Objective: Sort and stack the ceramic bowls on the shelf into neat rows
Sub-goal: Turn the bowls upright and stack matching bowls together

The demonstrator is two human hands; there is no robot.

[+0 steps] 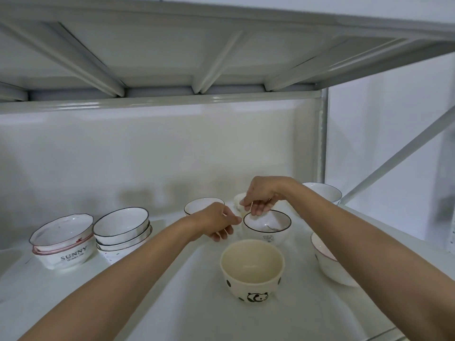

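Bowls [267, 226] crowding hands [261, 195] on shelf [172, 279]

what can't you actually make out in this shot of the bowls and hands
Head view only:
- Small white bowl: mostly hidden behind the right hand.
- Pink-rimmed bowl: right side covered by the right forearm.
- Small print on the dark-rimmed bowl: too small to read.
- Left hand: whether it touches that bowl is unclear.
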